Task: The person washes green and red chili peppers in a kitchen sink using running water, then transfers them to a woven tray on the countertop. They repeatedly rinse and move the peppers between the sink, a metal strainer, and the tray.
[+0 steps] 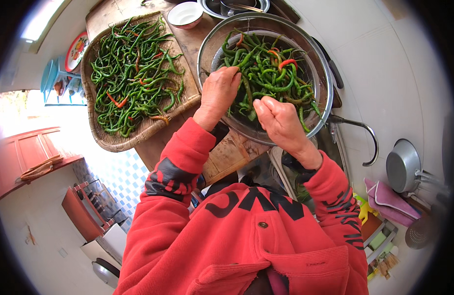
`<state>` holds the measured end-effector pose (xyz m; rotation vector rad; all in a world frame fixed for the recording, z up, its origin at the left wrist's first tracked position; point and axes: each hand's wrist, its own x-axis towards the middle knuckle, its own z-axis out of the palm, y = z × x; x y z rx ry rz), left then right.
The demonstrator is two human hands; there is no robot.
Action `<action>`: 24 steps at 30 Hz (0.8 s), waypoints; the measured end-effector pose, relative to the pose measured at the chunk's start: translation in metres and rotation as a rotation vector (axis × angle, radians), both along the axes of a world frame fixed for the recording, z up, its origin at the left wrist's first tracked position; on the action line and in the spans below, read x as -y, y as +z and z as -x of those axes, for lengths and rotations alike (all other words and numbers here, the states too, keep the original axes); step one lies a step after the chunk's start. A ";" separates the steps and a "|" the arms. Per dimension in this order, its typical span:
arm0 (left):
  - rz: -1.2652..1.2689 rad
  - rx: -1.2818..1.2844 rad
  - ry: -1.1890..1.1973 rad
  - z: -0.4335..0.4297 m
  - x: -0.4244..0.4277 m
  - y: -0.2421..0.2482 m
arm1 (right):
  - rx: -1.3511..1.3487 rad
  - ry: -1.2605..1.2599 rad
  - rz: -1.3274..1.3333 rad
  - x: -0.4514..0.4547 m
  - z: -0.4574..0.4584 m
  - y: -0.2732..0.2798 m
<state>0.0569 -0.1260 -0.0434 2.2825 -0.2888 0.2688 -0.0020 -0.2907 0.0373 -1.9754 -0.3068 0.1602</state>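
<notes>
Long green chilli peppers, a few of them red, fill a round mesh strainer with a metal rim. At the strainer's near left side, my left hand has its fingers curled, the tips beside the chillies. My right hand is bunched above the near part of the same heap, thumb pressed to the fingers. Whether either hand pinches a chilli is hidden by the fingers. To the left, a shallow woven bamboo basket carries many more green chillies with some red ones among them.
A wooden table bears the basket and strainer. Behind them stand a white enamel bowl and a larger basin. A curved faucet juts out at the right. Beyond it, a metal ladle pot hangs on the wall.
</notes>
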 end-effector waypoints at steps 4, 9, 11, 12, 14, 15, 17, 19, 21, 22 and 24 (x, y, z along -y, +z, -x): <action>-0.060 0.127 0.000 0.003 0.002 0.001 | 0.303 -0.102 0.117 0.000 -0.034 -0.014; -0.084 0.092 -0.049 0.007 0.002 0.005 | 0.523 0.098 0.571 -0.009 -0.061 -0.033; -0.081 0.052 -0.088 0.008 -0.001 0.006 | 0.535 0.185 0.646 -0.013 -0.062 -0.039; -0.054 -0.030 -0.084 0.008 -0.001 0.006 | 0.546 0.195 0.691 -0.015 -0.062 -0.041; -0.029 -0.025 -0.115 0.007 -0.003 0.007 | 0.555 0.195 0.733 -0.017 -0.062 -0.043; -0.028 -0.042 -0.121 0.007 -0.003 0.008 | 0.561 0.185 0.754 -0.016 -0.063 -0.042; -0.030 -0.033 -0.130 0.008 -0.003 0.009 | 0.578 0.205 0.778 -0.015 -0.063 -0.041; -0.065 0.000 -0.128 0.008 -0.002 0.010 | 0.595 0.211 0.811 -0.013 -0.063 -0.040; -0.118 0.057 -0.124 0.009 0.000 0.011 | 0.668 0.206 0.866 -0.014 -0.061 -0.043; -0.114 0.077 -0.126 0.009 0.001 0.011 | 0.726 0.206 0.869 -0.014 -0.060 -0.045; -0.135 0.068 -0.136 0.010 0.002 0.012 | 0.684 0.164 0.923 -0.017 -0.057 -0.052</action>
